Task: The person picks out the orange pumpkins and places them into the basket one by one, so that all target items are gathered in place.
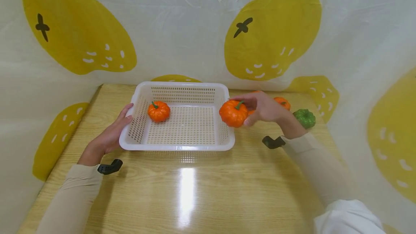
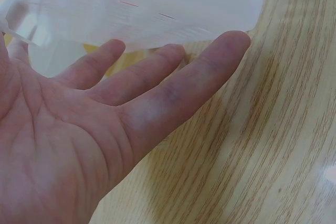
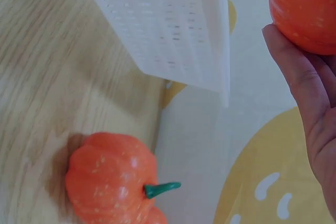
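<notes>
A white perforated plastic basket (image 1: 177, 147) stands on the table with one small orange toy pumpkin (image 1: 159, 111) inside, near its left end. My left hand (image 1: 110, 134) is at the basket's left side, thumb by the rim. In the left wrist view its straight fingers (image 2: 173, 90) lie along the basket's outer wall. My right hand (image 1: 264, 107) grips a larger orange pumpkin (image 1: 233, 114) with a green stem, held up beside the basket's right rim. In the right wrist view, fingertips (image 3: 281, 45) press its side.
Another orange pumpkin (image 3: 110, 177) sits on the table below the right hand, partly hidden in the head view. To the right are an orange pumpkin (image 1: 282, 102) and a green one (image 1: 304, 118). A curtain (image 1: 182, 28) with yellow fruit prints hangs along the table's back edge.
</notes>
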`<state>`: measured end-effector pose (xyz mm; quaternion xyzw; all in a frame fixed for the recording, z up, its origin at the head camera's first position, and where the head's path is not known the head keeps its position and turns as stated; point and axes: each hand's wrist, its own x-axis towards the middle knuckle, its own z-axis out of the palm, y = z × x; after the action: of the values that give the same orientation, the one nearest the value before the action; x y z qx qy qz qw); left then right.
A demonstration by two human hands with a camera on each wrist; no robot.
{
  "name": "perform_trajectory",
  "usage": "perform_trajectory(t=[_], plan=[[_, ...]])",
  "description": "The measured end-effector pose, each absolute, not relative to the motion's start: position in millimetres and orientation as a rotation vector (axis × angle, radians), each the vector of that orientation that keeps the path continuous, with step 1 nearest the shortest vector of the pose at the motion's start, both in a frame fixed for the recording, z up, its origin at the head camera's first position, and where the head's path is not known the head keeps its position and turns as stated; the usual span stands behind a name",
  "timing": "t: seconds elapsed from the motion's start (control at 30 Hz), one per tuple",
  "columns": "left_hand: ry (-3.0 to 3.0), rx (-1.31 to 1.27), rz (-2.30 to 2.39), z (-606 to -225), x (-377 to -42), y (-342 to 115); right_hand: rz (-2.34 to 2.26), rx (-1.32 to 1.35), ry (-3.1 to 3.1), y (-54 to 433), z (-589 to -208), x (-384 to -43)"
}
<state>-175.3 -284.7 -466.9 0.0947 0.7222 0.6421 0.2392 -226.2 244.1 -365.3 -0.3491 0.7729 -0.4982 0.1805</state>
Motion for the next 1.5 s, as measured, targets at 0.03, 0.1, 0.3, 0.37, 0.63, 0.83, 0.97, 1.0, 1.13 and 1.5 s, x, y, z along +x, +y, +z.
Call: perform_trajectory(t=[0.03, 0.1, 0.3, 0.37, 0.63, 0.83, 0.97, 1.0, 1.13, 1.5], plan=[[1.974, 0.26, 1.757, -467.3, -175.7, -284.8, -1.406, -0.976, 2.188, 242.4, -364.9, -226.9], [1.97, 0.26, 1.756, -468.1, -176.5, -285.2, -1.405, -0.958, 2.193, 239.1, -363.8, -228.0], [1.954, 0.276, 1.764, -470.8, -178.6, -286.3, -1.38, -0.933, 2.236, 232.1, -361.0, -231.3], [1.956, 0.272, 1.765, -471.3, -178.7, -286.4, -1.36, -0.94, 2.262, 230.1, -360.4, -232.5], [1.955, 0.263, 1.769, -470.8, -177.5, -285.5, -1.354, -0.949, 2.245, 221.0, -358.6, -235.7], [1.961, 0.272, 1.769, -469.4, -175.9, -285.4, -1.358, -0.981, 2.21, 215.1, -357.8, -238.6], [1.949, 0.253, 1.776, -467.9, -175.0, -284.6, -1.356, -0.978, 2.185, 211.7, -358.0, -241.7], [1.942, 0.246, 1.777, -467.8, -174.9, -284.6, -1.356, -0.969, 2.18, 210.7, -358.3, -242.3], [1.93, 0.228, 1.783, -467.6, -174.5, -284.5, -1.342, -0.957, 2.191, 205.7, -358.6, -244.5], [1.924, 0.264, 1.791, -466.9, -175.6, -284.2, -1.329, -0.91, 2.195, 193.6, -358.1, -248.8]])
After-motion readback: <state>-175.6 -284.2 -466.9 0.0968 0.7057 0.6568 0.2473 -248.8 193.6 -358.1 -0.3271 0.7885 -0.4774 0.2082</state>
